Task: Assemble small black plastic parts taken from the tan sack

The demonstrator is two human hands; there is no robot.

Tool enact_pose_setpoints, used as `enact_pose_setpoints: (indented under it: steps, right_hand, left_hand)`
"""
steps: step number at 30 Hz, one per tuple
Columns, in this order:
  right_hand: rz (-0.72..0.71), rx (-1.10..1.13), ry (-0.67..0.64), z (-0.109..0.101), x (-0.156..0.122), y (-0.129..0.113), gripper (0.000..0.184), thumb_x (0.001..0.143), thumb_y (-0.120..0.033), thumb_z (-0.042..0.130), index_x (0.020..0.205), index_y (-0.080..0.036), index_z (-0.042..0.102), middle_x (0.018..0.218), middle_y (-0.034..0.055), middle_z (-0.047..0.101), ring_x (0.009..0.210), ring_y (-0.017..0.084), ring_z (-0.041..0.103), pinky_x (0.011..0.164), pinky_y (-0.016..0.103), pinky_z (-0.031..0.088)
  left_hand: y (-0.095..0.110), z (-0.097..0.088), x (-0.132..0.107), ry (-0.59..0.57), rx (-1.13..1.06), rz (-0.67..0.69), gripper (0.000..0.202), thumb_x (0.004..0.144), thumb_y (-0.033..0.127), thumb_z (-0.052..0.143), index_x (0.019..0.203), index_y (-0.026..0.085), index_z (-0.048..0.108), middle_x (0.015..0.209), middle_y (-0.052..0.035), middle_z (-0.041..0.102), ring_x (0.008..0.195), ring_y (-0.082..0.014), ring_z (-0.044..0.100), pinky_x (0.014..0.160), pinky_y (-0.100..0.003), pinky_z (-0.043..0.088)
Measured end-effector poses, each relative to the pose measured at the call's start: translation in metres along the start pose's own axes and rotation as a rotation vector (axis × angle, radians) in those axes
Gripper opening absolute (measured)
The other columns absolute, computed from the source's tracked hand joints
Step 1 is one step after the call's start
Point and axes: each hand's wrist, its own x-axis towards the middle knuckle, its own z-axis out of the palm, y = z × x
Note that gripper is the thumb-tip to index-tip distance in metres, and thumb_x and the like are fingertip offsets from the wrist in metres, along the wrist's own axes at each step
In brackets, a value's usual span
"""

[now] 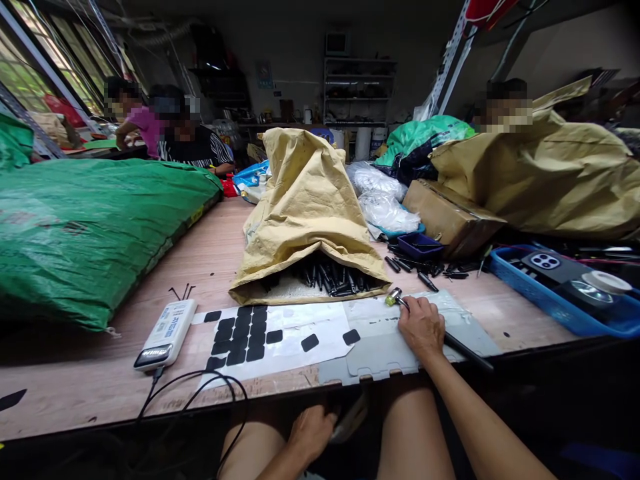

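My right hand is closed around a small hammer at the front of the table. The tool's shiny metal head, with a yellowish part, points away to the left, and its long black handle runs out toward the table edge. Under the hand lies a grey mat with notched edges. My left hand is below the table edge, above my lap, its fingers partly hidden in shadow. Close to it is a pale, bag-like thing. Left of the mat, a white sheet carries several black rounded-square pads.
An open tan sack of black tubular parts stands mid-table. Nearby are a white power bank with a black cable, a green sack, a cardboard box, loose black parts and a blue tray. Other people sit beyond.
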Motion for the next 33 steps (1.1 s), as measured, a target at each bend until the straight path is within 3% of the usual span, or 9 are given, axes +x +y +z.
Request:
enact_pose_setpoints:
  steps: [5, 8, 11, 14, 17, 21, 27, 30, 33]
  right_hand:
    - [-0.003, -0.002, 0.009, 0.001, -0.001, 0.0, 0.02, 0.094, -0.027, 0.059, 0.111, -0.021, 0.068, 0.099, 0.0075, 0.061, 0.092, 0.023, 0.049, 0.071, 0.034, 0.026]
    - [0.0, 0.0, 0.008, 0.002, -0.001, 0.001, 0.02, 0.095, -0.027, 0.059, 0.111, -0.021, 0.068, 0.099, 0.0079, 0.061, 0.092, 0.023, 0.049, 0.071, 0.034, 0.026]
    - [-0.001, 0.002, 0.013, 0.003, -0.001, 0.002, 0.02, 0.094, -0.027, 0.059, 0.11, -0.021, 0.068, 0.098, 0.0081, 0.061, 0.092, 0.023, 0.049, 0.071, 0.034, 0.026]
    - [-0.012, 0.005, 0.019, 0.004, 0.0, 0.002, 0.019, 0.094, -0.027, 0.059, 0.11, -0.021, 0.068, 0.097, 0.0079, 0.061, 0.092, 0.023, 0.049, 0.071, 0.034, 0.026]
    - [-0.018, 0.016, 0.021, 0.005, 0.0, 0.003, 0.019, 0.093, -0.026, 0.059, 0.11, -0.021, 0.068, 0.097, 0.0071, 0.061, 0.092, 0.023, 0.05, 0.072, 0.033, 0.027]
    - [-0.012, 0.021, 0.01, 0.003, 0.001, 0.002, 0.019, 0.093, -0.025, 0.06, 0.11, -0.022, 0.067, 0.098, 0.007, 0.062, 0.092, 0.023, 0.05, 0.072, 0.033, 0.027]
    - [-0.002, 0.005, 0.0, 0.001, 0.0, 0.0, 0.017, 0.094, -0.026, 0.06, 0.109, -0.022, 0.068, 0.099, 0.007, 0.062, 0.092, 0.023, 0.05, 0.071, 0.033, 0.026]
    - [0.001, 0.002, -0.001, -0.001, 0.0, -0.001, 0.018, 0.094, -0.026, 0.06, 0.11, -0.022, 0.068, 0.1, 0.0068, 0.062, 0.092, 0.023, 0.05, 0.071, 0.034, 0.025]
    - [0.005, 0.0, -0.006, -0.001, 0.0, -0.001, 0.018, 0.094, -0.026, 0.06, 0.11, -0.022, 0.068, 0.1, 0.0065, 0.062, 0.093, 0.023, 0.05, 0.071, 0.034, 0.025]
  left_hand:
    - [0.054, -0.032, -0.031, -0.246, -0.176, 0.271, 0.023, 0.081, 0.035, 0.066, 0.097, 0.024, 0.077, 0.081, -0.0009, 0.073, 0.074, -0.0181, 0.063, 0.064, -0.026, 0.044]
    - [0.087, -0.07, -0.012, -0.256, -0.457, 0.379, 0.032, 0.084, 0.044, 0.066, 0.105, 0.021, 0.075, 0.076, -0.0005, 0.071, 0.064, -0.0136, 0.059, 0.059, -0.024, 0.044]
    - [0.105, -0.118, 0.04, 0.145, -0.645, 0.328, 0.046, 0.086, 0.053, 0.064, 0.114, 0.018, 0.071, 0.086, -0.0049, 0.072, 0.061, -0.0123, 0.058, 0.057, -0.024, 0.046]
    - [0.109, -0.162, 0.098, 0.636, -0.513, 0.12, 0.045, 0.088, 0.055, 0.058, 0.105, 0.015, 0.072, 0.091, -0.0095, 0.074, 0.079, -0.0189, 0.067, 0.067, -0.026, 0.051]
    - [0.109, -0.19, 0.137, 0.784, -0.326, -0.104, 0.042, 0.082, 0.055, 0.065, 0.096, 0.016, 0.072, 0.092, -0.0141, 0.076, 0.094, -0.0287, 0.07, 0.077, -0.034, 0.053]
    - [0.111, -0.2, 0.155, 0.774, -0.256, -0.179, 0.038, 0.072, 0.052, 0.075, 0.089, 0.017, 0.073, 0.101, -0.0206, 0.075, 0.103, -0.0381, 0.069, 0.08, -0.042, 0.051]
    - [0.106, -0.197, 0.134, 0.751, -0.192, -0.116, 0.023, 0.075, 0.034, 0.073, 0.092, 0.019, 0.074, 0.09, -0.011, 0.076, 0.094, -0.0288, 0.07, 0.081, -0.034, 0.049]
    - [0.095, -0.188, 0.105, 0.675, -0.21, 0.124, 0.023, 0.08, 0.036, 0.069, 0.097, 0.02, 0.072, 0.081, -0.003, 0.072, 0.079, -0.0203, 0.066, 0.074, -0.029, 0.047]
    - [0.08, -0.17, 0.074, 0.476, -0.235, 0.429, 0.023, 0.082, 0.036, 0.068, 0.1, 0.022, 0.071, 0.083, -0.0005, 0.07, 0.074, -0.0172, 0.06, 0.07, -0.027, 0.045]
